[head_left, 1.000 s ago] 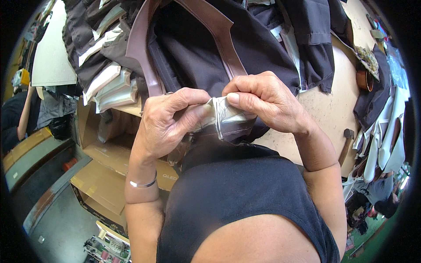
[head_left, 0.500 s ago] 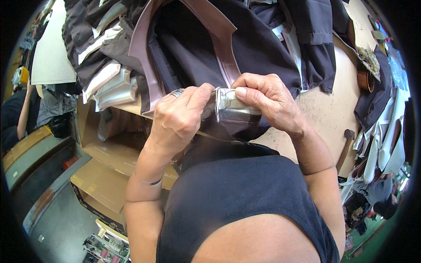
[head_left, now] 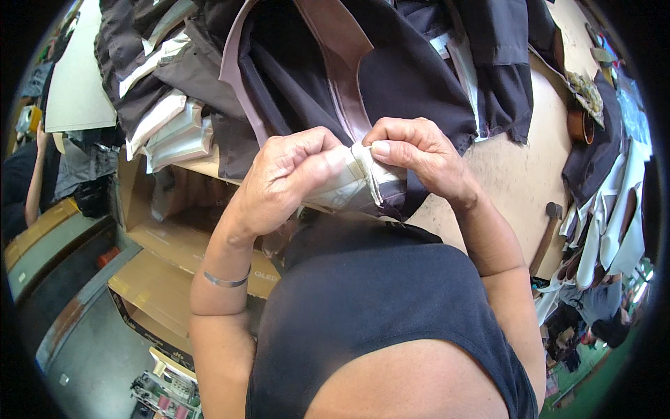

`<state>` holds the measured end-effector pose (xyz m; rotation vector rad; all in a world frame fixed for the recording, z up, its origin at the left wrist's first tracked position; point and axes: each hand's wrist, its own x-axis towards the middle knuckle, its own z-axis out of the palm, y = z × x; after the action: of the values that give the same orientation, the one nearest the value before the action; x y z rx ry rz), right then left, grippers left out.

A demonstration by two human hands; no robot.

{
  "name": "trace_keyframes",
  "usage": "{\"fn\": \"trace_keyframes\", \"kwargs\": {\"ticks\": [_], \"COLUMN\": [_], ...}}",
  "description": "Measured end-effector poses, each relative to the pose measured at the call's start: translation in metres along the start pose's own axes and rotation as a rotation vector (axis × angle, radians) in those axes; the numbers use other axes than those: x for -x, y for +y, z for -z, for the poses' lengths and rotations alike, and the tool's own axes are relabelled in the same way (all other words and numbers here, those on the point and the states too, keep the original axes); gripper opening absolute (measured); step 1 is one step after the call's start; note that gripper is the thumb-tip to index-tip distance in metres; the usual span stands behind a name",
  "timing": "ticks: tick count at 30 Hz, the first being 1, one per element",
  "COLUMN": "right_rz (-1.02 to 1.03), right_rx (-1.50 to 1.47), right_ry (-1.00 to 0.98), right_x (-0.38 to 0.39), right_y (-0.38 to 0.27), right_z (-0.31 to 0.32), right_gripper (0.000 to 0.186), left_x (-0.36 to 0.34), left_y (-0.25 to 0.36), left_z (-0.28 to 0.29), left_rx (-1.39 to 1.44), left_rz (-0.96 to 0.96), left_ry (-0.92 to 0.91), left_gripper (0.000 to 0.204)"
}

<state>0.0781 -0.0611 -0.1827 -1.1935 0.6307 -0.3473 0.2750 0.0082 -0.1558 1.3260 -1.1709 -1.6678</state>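
A tan table [head_left: 513, 185] spans the frame's upper middle and right. Dark cloth [head_left: 412, 77] spreads over it at top centre; pale pieces [head_left: 162, 122] lie stacked at upper left; a hammer [head_left: 546, 241] lies at right, below a brown ring [head_left: 578, 128].

1. Near the centre, the left hand [head_left: 289, 174] pinches a pale-lined folded edge [head_left: 359, 183] on dark fabric.
2. Just to its right, the right hand [head_left: 422, 159] grips the same edge, thumb on top.
3. A brownish-pink band [head_left: 347, 52] loops over dark fabric [head_left: 412, 80] at upper centre.
4. Upper left, white-edged pieces [head_left: 178, 136] lie stacked.
5. Right of centre, the tan tabletop [head_left: 509, 185] shows, with a hammer [head_left: 548, 237] near its lower right part.
6. Lower left sits an open cardboard box [head_left: 157, 290]; far left, another person's arm [head_left: 36, 178] shows.
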Motion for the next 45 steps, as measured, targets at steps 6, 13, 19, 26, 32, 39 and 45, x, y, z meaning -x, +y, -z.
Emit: {"fn": "trace_keyframes", "kwargs": {"ticks": [6, 13, 19, 26, 32, 39, 45], "right_rz": [-0.082, -0.015, 0.343, 1.092, 1.070, 1.078, 0.699], "right_rx": [-0.082, 0.057, 0.537, 1.264, 1.349, 1.277, 1.001], "right_ry": [-0.064, -0.176, -0.117, 0.327, 0.305, 0.372, 0.108], "right_x": [0.000, -0.001, 0.004, 0.029, 0.036, 0.032, 0.028], "right_y": [-0.001, -0.005, -0.013, -0.005, 0.000, 0.010, -0.006], "right_z": [0.001, 0.004, 0.005, -0.008, -0.012, -0.013, -0.011], "right_gripper": [0.017, 0.035, 0.024, 0.015, 0.015, 0.010, 0.019], "left_x": [-0.003, -0.004, 0.002, 0.035, 0.033, 0.036, 0.026], "left_y": [-0.010, -0.018, 0.003, 0.000, -0.017, -0.016, -0.015], "left_z": [0.004, 0.007, -0.002, -0.023, -0.027, -0.020, -0.014], "left_rx": [0.101, 0.391, -0.140, -1.371, -1.409, -1.406, -0.915], "left_rz": [0.161, 0.335, 0.007, -0.848, -0.987, -0.917, -0.688], "left_ry": [-0.259, -0.399, -0.266, 0.284, 0.413, 0.255, 0.188], "left_gripper": [0.029, 0.022, 0.016, 0.016, 0.009, 0.018, 0.026]}}
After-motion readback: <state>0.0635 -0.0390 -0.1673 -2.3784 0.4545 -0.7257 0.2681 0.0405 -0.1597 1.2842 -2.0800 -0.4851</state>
